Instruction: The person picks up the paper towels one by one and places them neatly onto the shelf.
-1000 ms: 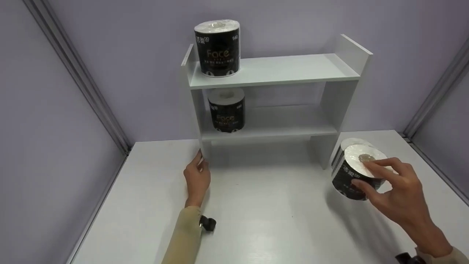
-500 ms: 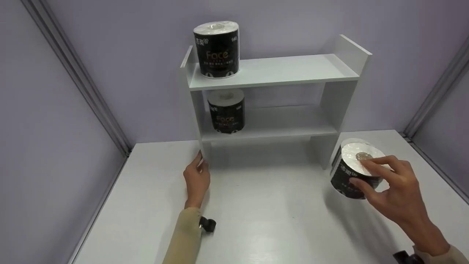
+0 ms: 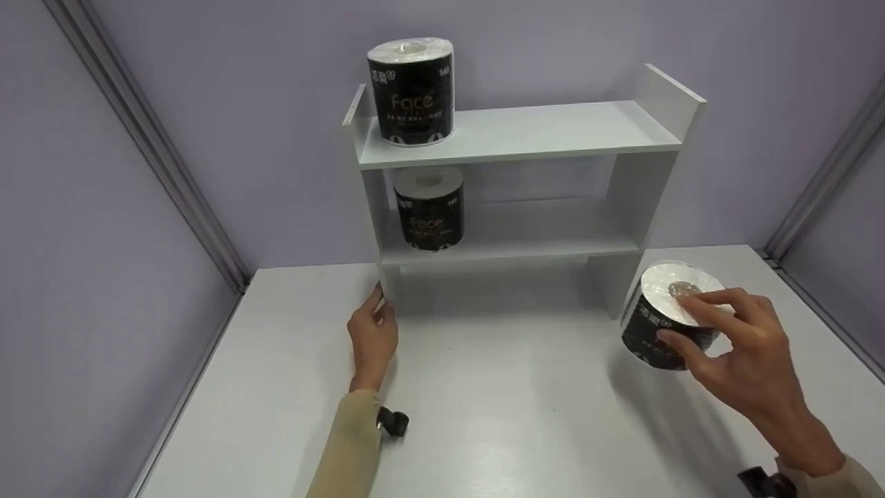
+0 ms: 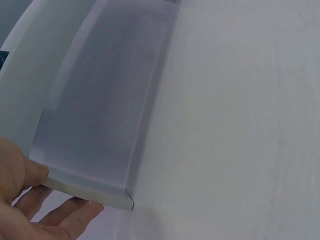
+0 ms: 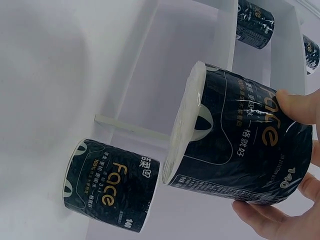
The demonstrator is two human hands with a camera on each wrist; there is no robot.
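Note:
My right hand (image 3: 747, 353) grips a black-wrapped toilet paper roll (image 3: 653, 335) above the table, to the right of a white two-tier shelf (image 3: 546, 131). The right wrist view shows this roll (image 5: 240, 130) tilted, thumb on one side and fingers on the other. A second roll (image 5: 110, 185) stands on the table by the shelf; the held one hides nearly all of it in the head view. At the shelf's left foot my left hand (image 3: 373, 339) pinches the side panel (image 4: 92, 192) between thumb and fingers.
One roll (image 3: 415, 97) stands at the left end of the top board, another (image 3: 432, 218) below it on the middle board. The shelf stands at the back of a white table (image 3: 484, 408), with lilac walls (image 3: 304, 138) behind and beside it.
The right hand and its roll have shifted slightly left and up, covering more of the roll behind. The left hand keeps its place on the panel.

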